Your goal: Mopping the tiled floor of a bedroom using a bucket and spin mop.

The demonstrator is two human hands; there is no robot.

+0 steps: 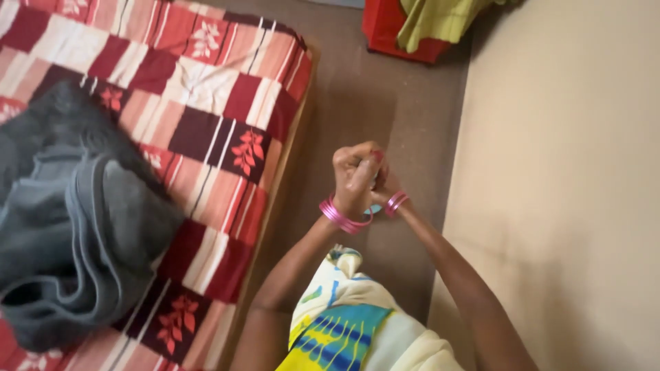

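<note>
from where i watch, the far left holds a crumpled grey blanket (65, 220) lying on a bed with a red, maroon and cream patchwork bedspread (206, 89). nothing touches it; both hands are well apart from it, out over the brown floor (357, 96).

moving right, my left hand (354, 180) is curled into a closed fist, pink bangles (340, 214) at its wrist. it is pressed against the right hand (383, 184), which is mostly hidden behind it, its own pink bangles showing at the wrist. a hint of pink shows between the fingers, but i cannot tell what, if anything, the hands have hold of. they are clasped together in front of the body, above a yellow, blue and cream garment (350, 323).

i judge the hands are busy with each other or with something small between them; anything next would need the grip to loosen first.

further right, a red box (385, 31) with green cloth (440, 20) sits by the beige wall (570, 185).
</note>
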